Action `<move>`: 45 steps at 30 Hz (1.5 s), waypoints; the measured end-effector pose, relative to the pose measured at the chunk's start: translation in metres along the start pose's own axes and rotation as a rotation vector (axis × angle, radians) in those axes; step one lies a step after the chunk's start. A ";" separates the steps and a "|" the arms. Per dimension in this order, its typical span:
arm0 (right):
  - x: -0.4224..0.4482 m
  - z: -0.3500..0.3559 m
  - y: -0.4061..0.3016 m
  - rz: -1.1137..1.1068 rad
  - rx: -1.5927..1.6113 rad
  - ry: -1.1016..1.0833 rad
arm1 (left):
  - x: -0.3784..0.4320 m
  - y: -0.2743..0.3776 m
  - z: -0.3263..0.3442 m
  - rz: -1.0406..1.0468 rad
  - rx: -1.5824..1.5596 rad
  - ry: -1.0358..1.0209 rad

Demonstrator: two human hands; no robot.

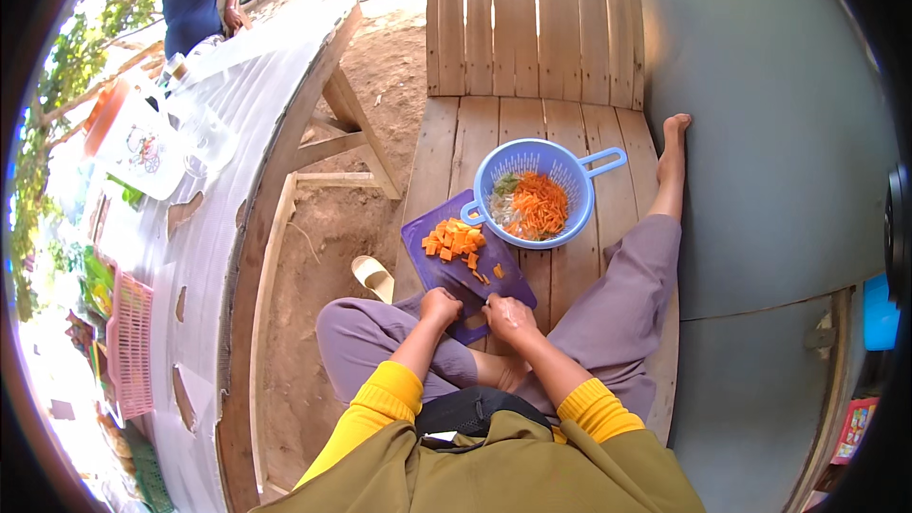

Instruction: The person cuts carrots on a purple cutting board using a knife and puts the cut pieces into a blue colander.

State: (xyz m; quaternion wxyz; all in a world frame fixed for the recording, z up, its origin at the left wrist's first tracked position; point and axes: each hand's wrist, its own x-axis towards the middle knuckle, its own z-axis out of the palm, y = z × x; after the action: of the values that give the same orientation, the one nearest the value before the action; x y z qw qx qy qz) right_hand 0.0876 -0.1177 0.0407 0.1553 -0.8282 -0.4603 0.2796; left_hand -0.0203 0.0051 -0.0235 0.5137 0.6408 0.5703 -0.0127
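Note:
A purple cutting board [427, 267] lies on the wooden bench seat, partly under the rim of a blue plastic colander [486, 182]. Cut orange vegetable pieces, likely carrot [450, 236], are heaped on the board's far half, with a few loose bits nearer me. Shredded carrot [539, 201] fills much of the colander, beside pale shreds [503, 212] and a little green. My left hand [442, 306] is curled over the board's near left side. My right hand [511, 315], wet-looking on its back, is curled at the near right. What either hand grips is hidden by its fingers.
The slatted bench [477, 121] runs along a grey wall [755, 157]. To the left stands a table [199, 256] with torn sheeting, a pink basket [132, 345] and a clear plastic jug [206, 139]. One sandal [372, 278] lies on the ground. A person [196, 7] sits beyond.

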 end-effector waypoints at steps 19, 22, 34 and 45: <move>0.015 0.011 0.028 -0.089 -0.158 0.185 | 0.023 0.075 0.009 0.661 0.696 0.305; 0.017 0.011 0.029 -0.073 -0.157 0.156 | 0.017 0.078 0.009 0.743 0.647 0.335; 0.015 0.002 0.025 0.055 -0.073 0.065 | -0.009 0.032 0.009 0.276 0.000 0.068; -0.001 0.000 0.006 -0.032 -0.067 0.052 | -0.004 0.027 0.002 0.163 0.248 0.182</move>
State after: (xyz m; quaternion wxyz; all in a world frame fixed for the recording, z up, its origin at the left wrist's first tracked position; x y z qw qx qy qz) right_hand 0.0915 -0.1223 0.0384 0.1438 -0.8324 -0.4784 0.2400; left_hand -0.0002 0.0057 -0.0044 0.3762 0.7419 0.5548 0.0169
